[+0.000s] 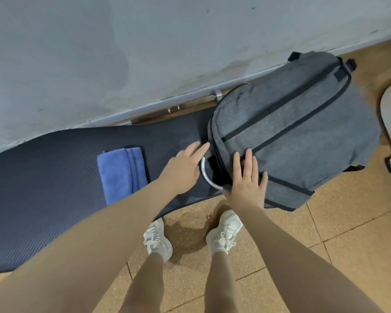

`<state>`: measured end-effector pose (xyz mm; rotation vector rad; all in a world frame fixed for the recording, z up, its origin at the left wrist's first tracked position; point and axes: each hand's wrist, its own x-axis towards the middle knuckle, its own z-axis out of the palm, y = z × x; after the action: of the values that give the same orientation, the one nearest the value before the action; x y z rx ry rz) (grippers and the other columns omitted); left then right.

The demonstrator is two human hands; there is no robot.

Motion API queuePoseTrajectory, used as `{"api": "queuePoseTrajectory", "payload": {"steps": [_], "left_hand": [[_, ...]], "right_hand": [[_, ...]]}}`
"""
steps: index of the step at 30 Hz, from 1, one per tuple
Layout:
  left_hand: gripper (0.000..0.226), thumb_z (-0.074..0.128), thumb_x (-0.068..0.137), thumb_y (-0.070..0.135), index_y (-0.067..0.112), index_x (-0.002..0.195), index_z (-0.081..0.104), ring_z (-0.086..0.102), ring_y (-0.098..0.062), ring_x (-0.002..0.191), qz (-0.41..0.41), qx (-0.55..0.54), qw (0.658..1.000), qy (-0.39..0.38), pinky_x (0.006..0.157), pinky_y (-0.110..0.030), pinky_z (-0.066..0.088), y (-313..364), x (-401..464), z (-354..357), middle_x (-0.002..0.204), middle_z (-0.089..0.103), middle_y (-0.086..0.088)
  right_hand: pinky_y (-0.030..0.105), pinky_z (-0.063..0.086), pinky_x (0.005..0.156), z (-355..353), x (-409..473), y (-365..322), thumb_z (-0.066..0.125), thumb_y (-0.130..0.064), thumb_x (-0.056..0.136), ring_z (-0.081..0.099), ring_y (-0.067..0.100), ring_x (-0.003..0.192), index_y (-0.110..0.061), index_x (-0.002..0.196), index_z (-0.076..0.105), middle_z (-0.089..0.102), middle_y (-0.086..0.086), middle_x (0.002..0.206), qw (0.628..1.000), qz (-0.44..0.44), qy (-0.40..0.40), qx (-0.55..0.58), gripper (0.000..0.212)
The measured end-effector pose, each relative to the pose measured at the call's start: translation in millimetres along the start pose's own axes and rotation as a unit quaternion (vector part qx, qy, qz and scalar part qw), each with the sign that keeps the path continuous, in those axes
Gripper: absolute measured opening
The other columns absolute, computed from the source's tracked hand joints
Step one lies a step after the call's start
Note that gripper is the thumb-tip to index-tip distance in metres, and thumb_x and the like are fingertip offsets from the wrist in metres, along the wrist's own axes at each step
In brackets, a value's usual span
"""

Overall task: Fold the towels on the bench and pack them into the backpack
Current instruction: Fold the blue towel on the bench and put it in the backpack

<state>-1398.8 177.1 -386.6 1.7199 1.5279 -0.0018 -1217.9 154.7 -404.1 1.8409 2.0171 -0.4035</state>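
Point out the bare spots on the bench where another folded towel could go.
Free: the dark bench pad left of the blue towel, and the strip between towel and left hand. Crowded: the right end, under the backpack, metal ring and right hand.

The scene is lit evenly and softly from overhead, at moderate brightness. A diffuse shadow is cast on the tiled floor (325, 233) around the shoes (157, 240). Slight glare is seen on the metal ring (204, 175). Straight lines are bowed by wide-angle distortion, and the forearms near the lower edge are stretched and softened.
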Motion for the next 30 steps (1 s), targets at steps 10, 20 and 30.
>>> {"api": "queuePoseTrajectory", "payload": {"steps": [10,20,30], "left_hand": [[0.077,0.056,0.085,0.018,0.025,0.147,0.012,0.028,-0.031,0.134,0.044,0.24,0.97,0.018,0.106,-0.042,0.033,66,26,-16,0.156,0.01,-0.005],[0.028,0.079,0.06,0.019,0.017,0.087,0.069,0.053,-0.039,0.113,0.192,0.307,0.927,0.102,0.1,-0.058,0.032,144,65,-75,0.106,0.069,-0.003],[0.027,0.044,0.094,0.021,0.015,0.119,0.052,0.05,-0.026,0.104,0.193,0.333,0.922,-0.039,0.084,-0.033,0.033,233,145,-111,0.11,0.059,-0.006]], "right_hand": [[0.038,0.043,0.091,-68,12,62,0.04,0.0,0.09,0.045,0.027,0.124,-0.021,0.143,0.026,0.039,0.005,0.144,0.974,-0.133,-0.079,0.165,0.058],[0.022,0.036,0.082,-143,25,131,0.05,0.002,0.085,0.051,0.016,0.103,-0.015,0.12,0.054,0.057,0.0,0.11,0.86,-0.083,-0.178,0.472,0.039],[0.041,0.036,0.102,-180,56,197,0.064,-0.036,0.083,0.044,0.025,0.12,-0.021,0.121,0.058,0.052,0.003,0.121,0.952,-0.106,0.016,0.288,0.041]]}}
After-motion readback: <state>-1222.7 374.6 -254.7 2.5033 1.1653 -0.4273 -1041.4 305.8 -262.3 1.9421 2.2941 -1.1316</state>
